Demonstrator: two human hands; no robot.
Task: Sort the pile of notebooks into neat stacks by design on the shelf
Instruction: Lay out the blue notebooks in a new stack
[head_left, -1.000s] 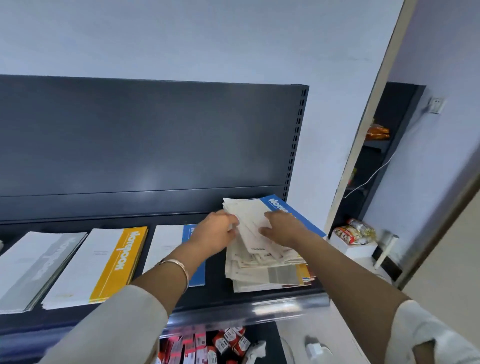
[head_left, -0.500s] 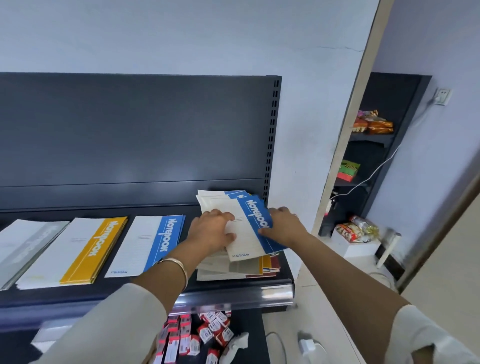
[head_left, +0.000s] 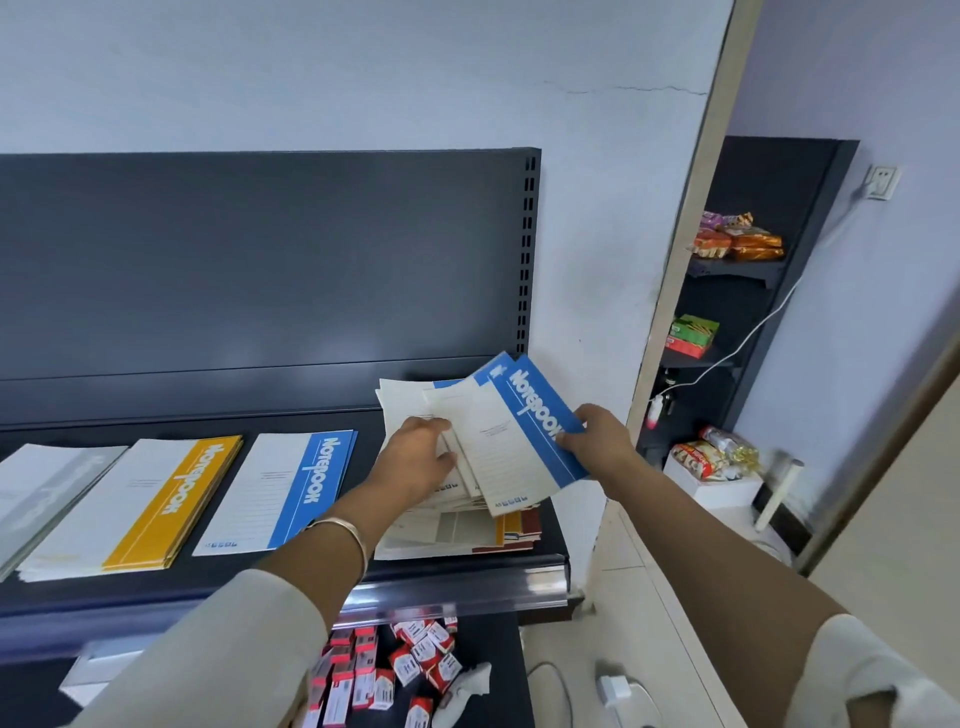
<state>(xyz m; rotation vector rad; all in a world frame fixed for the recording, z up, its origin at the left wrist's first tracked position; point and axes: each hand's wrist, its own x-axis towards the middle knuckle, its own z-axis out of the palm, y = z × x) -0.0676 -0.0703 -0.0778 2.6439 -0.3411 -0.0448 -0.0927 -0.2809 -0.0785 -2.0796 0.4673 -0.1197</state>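
Held up over the right end of the shelf (head_left: 467, 579): a blue notebook (head_left: 519, 441), tilted, its blue "Notebook" band toward the right, with a second blue-edged cover fanned out just behind it. Pinched at its right edge by the right hand (head_left: 597, 439), thumb on top of the band, fingers tucked underneath. At its left edge, the left hand (head_left: 415, 457), fingers bent against the pale covers there (pinching or merely pressing: cannot tell), a thin bracelet (head_left: 343, 530) on that wrist.

Underneath both hands, a loose pile (head_left: 452, 530) of mixed notebooks, askew, reaching to the shelf's front right corner, with yellow and dark red bands showing at its lower right.

Further left along the shelf, three tidy stacks lying flat, apart from one another and close to the front edge: a blue stack (head_left: 280, 493) just beside the pile, then a yellow stack (head_left: 140, 504), then a grey stack (head_left: 47, 488) cut off by the left edge of the view.

Below the front rail, on a lower level, a jumble of small red and white boxes (head_left: 410, 660). Off to the right, beyond the shelf's end, a narrow dark rack (head_left: 810, 218) with snack packets (head_left: 737, 241).
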